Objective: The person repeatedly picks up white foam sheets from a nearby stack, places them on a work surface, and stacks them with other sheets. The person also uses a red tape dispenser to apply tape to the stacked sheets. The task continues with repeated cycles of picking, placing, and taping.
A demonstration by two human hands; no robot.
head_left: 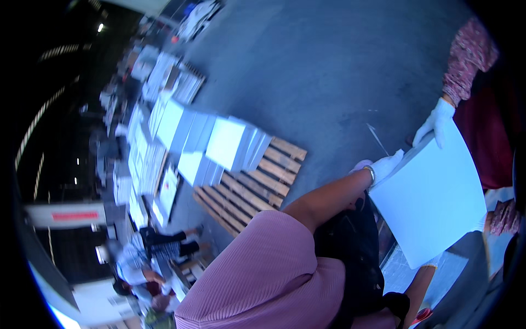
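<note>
A large, slightly bowed white sheet [433, 192], perhaps a thin stack of board, is held up at the right. Its left upper corner is in the grip of my white-gloved left hand [386, 166], with a bracelet at the wrist. My right hand [433, 260], also gloved, is at the lower edge; the sheet hides its fingers. Across from me a co-worker in patterned sleeves holds the far upper corner with one gloved hand [436, 122]. The co-worker's other hand [482, 222] is at the right edge, mostly covered.
Below the sheet is a grey, flat surface [397, 268]. A wooden pallet [279, 167] bears stacks of white board [227, 143] on the floor to the left. More stacks [145, 156] stand behind it. Other people [134, 263] work at the lower left.
</note>
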